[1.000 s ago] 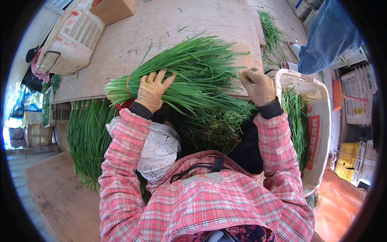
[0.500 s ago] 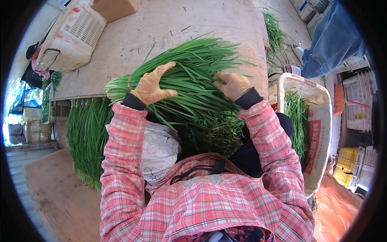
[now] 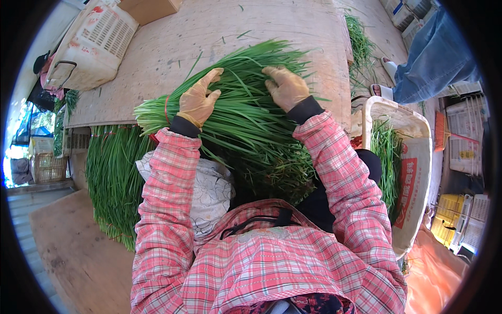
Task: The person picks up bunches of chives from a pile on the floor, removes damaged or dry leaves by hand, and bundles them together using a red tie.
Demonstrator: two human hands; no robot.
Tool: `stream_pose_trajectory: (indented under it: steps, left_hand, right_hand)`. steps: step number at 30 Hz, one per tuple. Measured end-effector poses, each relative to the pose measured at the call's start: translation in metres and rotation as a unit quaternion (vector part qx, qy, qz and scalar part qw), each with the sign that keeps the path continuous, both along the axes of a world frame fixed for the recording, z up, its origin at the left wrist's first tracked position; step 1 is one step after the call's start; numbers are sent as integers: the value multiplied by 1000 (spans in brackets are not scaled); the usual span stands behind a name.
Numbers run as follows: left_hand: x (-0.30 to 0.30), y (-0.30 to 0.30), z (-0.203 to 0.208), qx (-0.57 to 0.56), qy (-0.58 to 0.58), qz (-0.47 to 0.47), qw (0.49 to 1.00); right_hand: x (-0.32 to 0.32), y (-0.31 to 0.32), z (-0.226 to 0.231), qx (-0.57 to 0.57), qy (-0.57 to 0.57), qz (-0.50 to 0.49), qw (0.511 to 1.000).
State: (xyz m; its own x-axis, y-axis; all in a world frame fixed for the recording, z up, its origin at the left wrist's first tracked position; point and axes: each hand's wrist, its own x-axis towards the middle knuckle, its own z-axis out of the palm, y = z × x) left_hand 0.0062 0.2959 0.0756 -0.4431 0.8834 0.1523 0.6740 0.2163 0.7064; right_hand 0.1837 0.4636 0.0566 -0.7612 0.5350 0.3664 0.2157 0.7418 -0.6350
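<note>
A thick bunch of long green garlic chives [image 3: 240, 99] lies across the near edge of the wooden table [image 3: 172, 57], pale stem ends to the left. A red band [image 3: 167, 109] circles it near those ends. My left hand [image 3: 200, 98], in a thin yellowish glove, rests on the bunch just right of the band, fingers apart. Over the leafy right part is my right hand [image 3: 287, 89], gloved alike, its fingers spread and curved against the leaves. Loose chive leaves and trimmings [image 3: 274, 167] show below the bunch, in front of my lap.
Banded chive bunches [image 3: 115, 172] stand at the left. On my right a white crate [image 3: 424, 136] holds more chives. Another white crate [image 3: 99, 42] sits at the table's far left beside a cardboard box [image 3: 149, 11]. A person's jeans leg [image 3: 436, 57] and sandals are at far right.
My right hand has moved up and left along the leaves, its fingers opening out. My left hand has shifted slightly right. The bunch's leafy end sits a little higher.
</note>
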Motion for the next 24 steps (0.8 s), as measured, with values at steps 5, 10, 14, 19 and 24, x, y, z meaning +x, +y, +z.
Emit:
stream_pose_trajectory:
  steps: [5, 10, 14, 19, 24]
  left_hand:
    - [6, 1, 4, -6, -57, 31, 998]
    - [7, 2, 6, -36, -42, 43, 998]
    - [8, 0, 6, -25, -38, 35, 998]
    - [7, 0, 5, -22, -32, 35, 999]
    - [7, 2, 6, -19, -30, 22, 999]
  right_hand:
    - [9, -7, -7, -34, -109, -1, 993]
    - [4, 8, -13, -8, 9, -115, 993]
    - [-14, 11, 1, -2, -33, -127, 991]
    - [-52, 11, -5, 63, -165, -106, 979]
    - [-41, 34, -19, 123, -131, -202, 963]
